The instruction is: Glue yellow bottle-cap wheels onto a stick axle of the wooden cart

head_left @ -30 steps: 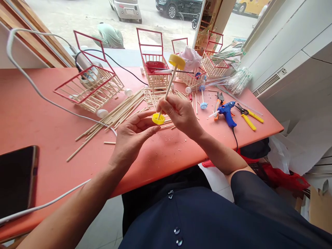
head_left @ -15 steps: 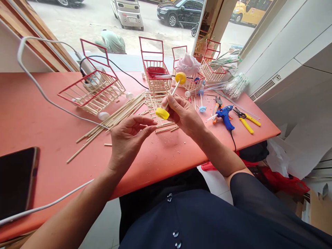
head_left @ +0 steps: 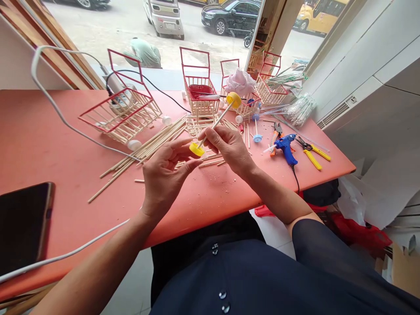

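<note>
My right hand [head_left: 229,146] pinches a thin wooden stick [head_left: 220,120] that has a yellow cap on each end. The upper yellow cap [head_left: 233,100] points up and away, in front of the pink cloth. At the near end, the lower yellow cap [head_left: 197,149] sits between the fingers of my left hand [head_left: 170,168]. Those fingers are apart around the cap; whether they touch it is hard to make out. Behind the hands lies a small wooden lattice piece [head_left: 197,124], partly hidden, with loose sticks [head_left: 164,139] beside it.
Red-rimmed stick baskets [head_left: 127,116] stand along the back of the red table [head_left: 82,164]. A blue glue gun [head_left: 285,146], yellow-handled pliers [head_left: 313,154] and a blue-capped stick [head_left: 256,129] lie right. A phone [head_left: 24,227] and white cable [head_left: 82,247] are at left.
The capped stick has moved down and left and tilted, bringing its lower cap to my left hand's fingers. The view has shifted slightly.
</note>
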Demonstrator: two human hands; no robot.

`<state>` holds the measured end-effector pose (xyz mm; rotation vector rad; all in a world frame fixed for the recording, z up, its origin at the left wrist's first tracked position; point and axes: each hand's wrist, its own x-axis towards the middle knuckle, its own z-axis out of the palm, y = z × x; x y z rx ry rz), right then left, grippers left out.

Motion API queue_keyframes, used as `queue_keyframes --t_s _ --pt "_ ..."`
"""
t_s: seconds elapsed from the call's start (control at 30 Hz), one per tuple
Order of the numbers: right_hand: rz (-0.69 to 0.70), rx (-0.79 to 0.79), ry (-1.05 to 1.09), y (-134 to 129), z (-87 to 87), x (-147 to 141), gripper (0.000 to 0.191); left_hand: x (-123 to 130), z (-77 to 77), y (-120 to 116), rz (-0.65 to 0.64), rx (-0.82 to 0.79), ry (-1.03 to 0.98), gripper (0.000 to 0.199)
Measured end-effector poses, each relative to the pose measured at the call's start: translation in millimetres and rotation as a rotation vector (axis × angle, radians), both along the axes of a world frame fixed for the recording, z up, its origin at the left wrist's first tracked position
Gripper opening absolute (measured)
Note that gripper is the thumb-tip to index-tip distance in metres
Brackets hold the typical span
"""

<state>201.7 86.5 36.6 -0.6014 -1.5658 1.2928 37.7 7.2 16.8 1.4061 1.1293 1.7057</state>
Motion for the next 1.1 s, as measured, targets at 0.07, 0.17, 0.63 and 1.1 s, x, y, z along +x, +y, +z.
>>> queue_keyframes --t_s 0.07,0.17,0.63,1.1 --pt "-0.020 0.073 -0.039 -0.2 -0.3 0.2 0.047 -1.0 -0.7 0.4 -0.013 -0.042 -0.017 0.050" --pt "-0.050 0.162 -0.107 -1.3 -1.2 0.7 0.054 -2.0 -0.9 0.7 -0.048 -0.088 -0.009 0.051" --pt "-0.206 0.497 -0.349 -8.8 -4.1 3.7 0.045 -5.1 -3.8 5.4 -0.121 -0.194 -0.006 0.050" --pt "-0.208 0.594 -0.414 -8.3 -7.1 2.3 0.046 -1.9 0.3 3.2 -0.135 -0.250 -0.098 0.039"
